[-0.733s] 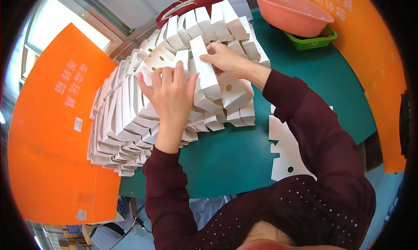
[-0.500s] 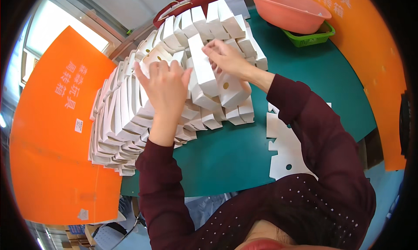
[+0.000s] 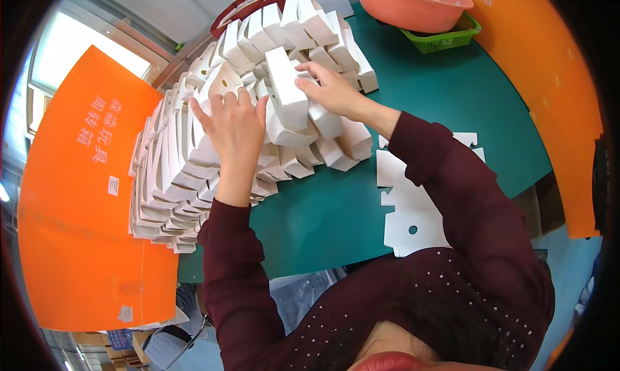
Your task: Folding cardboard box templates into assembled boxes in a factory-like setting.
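Note:
A tall stack of folded white cardboard boxes fills the left part of the table. On its front right side a long white box leans on top of the others. My right hand is beside this box, its stretched fingers against or very near the box's right side. My left hand is over the middle of the stack with its fingers spread, holding nothing; whether its fingertips touch the boxes I cannot tell. Below my right hand, several boxes sit tilted at the stack's edge.
A flat white cardboard blank lies on the green table, partly under my right sleeve. An orange-pink basin rests on a green basket at the back right. Orange panels stand at both sides. A red bag is behind the stack.
The whole view has shifted slightly. My right hand's fingers have straightened beside the long box. Boxes at the stack's right edge have slumped and tilted. My left hand stays spread over the stack.

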The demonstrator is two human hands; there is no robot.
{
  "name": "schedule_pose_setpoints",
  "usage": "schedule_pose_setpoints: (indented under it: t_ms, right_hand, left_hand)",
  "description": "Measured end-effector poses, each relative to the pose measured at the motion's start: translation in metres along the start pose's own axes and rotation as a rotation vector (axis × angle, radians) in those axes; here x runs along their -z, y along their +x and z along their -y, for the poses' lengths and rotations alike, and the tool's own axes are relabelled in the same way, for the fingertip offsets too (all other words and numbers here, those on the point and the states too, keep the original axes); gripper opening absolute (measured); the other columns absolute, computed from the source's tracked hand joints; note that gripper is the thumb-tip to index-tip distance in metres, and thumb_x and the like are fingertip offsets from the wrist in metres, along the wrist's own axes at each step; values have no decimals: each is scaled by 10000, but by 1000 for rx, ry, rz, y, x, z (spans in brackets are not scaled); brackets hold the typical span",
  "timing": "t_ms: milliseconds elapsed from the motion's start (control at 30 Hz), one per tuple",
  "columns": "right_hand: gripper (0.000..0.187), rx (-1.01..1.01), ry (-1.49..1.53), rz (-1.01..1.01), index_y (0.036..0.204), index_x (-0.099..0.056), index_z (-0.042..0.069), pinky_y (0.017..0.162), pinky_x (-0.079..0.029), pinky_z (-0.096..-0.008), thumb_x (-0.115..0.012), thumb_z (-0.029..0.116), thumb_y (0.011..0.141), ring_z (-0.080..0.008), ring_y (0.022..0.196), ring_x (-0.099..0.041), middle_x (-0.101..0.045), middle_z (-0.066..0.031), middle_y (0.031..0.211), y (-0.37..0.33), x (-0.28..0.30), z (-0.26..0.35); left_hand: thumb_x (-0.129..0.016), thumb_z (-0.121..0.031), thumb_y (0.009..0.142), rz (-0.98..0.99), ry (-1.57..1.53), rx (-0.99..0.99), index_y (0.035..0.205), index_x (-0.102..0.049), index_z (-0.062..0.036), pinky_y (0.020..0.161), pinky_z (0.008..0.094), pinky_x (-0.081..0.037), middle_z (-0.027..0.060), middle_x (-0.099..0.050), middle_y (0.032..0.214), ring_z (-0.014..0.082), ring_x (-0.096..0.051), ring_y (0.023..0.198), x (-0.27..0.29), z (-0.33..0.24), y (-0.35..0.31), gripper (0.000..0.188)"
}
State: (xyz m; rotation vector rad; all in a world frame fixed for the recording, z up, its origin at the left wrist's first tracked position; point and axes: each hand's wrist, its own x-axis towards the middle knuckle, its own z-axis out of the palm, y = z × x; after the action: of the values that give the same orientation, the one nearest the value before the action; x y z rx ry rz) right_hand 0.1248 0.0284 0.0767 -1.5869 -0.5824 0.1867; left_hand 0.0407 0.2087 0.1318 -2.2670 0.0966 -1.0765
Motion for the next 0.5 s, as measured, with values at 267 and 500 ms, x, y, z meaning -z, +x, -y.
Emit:
schedule_pose_setpoints:
  t_ms: [267, 500]
  right_hand:
    - [462, 10, 210, -13, 1352, -475, -8, 1014, -382, -309, -465, 299, 1007, -195, 1217, -492, -531, -127, 1330, 5, -7, -25]
    - [419, -23, 311, -91, 1351, -506, -16, 918, -465, -286, -533, 50, 938, -183, 1110, -567, -595, -119, 1226, -3, 23, -8]
  left_hand:
    - [-636, -495, 846, -141, -294, 11, 1273, -598, -147, 1107, 609, -154, 59, -587, 1144, 247, -459, 1237, 11, -24, 0, 552]
    - [-653, -507, 825, -68, -440, -140, 1238, -622, -179, 1094, 621, -179, 37, -617, 1134, 273, -512, 1184, 3, -52, -12, 528]
